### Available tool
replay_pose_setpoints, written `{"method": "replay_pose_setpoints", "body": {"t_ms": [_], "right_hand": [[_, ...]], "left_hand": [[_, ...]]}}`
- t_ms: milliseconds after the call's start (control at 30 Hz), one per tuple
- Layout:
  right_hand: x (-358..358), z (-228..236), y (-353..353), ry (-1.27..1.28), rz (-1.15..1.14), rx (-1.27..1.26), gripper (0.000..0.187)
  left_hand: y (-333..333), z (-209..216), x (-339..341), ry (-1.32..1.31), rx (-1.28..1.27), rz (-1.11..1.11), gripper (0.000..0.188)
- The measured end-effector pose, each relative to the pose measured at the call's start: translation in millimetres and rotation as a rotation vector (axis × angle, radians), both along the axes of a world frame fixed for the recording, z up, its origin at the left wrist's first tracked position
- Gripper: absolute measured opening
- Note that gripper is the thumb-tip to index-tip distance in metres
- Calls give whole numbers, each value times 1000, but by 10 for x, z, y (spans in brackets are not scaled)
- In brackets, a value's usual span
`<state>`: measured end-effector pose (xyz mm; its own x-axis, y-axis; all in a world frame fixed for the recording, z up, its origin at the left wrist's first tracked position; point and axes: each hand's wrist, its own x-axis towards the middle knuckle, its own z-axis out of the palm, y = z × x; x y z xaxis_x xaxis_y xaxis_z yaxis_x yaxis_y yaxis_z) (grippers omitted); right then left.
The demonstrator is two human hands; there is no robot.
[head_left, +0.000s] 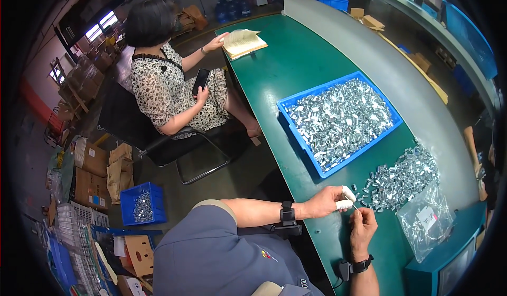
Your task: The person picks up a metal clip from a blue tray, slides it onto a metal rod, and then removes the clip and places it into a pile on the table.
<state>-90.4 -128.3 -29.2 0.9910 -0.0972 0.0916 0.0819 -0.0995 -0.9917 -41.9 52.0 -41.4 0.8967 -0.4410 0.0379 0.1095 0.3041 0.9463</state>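
Over the near part of the green table (285, 153), my left hand (323, 202) is closed in a pinch, with white coverings on its thumb and a finger. My right hand (363, 228) faces it, thumb and fingertips pressed together. Something thin and small seems to run between the two sets of fingertips, too small to name. Just beyond them lies a loose heap of small silvery metal pieces (406, 177), a few strays closest to my left fingertips. A blue tray (321, 173) filled with similar pieces stands farther off.
A clear plastic bag (426, 227) with a label lies right of my hands, by a teal box (449, 253). A grey panel (369, 53) borders the table. Across, a seated person (163, 84) holds a phone (200, 81) and touches an open book (244, 43). A blue bin (127, 206) is on the floor.
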Motion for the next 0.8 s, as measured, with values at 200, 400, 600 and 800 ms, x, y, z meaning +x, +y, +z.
{"method": "replay_pose_setpoints", "body": {"t_ms": [200, 400, 600, 800], "right_hand": [[-16, -14, -119, -17, 75, -156, 33], [-21, 10, -86, 40, 18, -75, 43], [-17, -65, -118, -9, -78, 33, 42], [5, -45, -124, 63, -121, 144, 40]], "left_hand": [[11, -12, 4, -14, 5, -47, 14], [34, 11, -7, 3, -15, -53, 16], [98, 421, -41, -195, 96, 88, 17], [551, 914, 906, -600, 485, 392, 16]]}}
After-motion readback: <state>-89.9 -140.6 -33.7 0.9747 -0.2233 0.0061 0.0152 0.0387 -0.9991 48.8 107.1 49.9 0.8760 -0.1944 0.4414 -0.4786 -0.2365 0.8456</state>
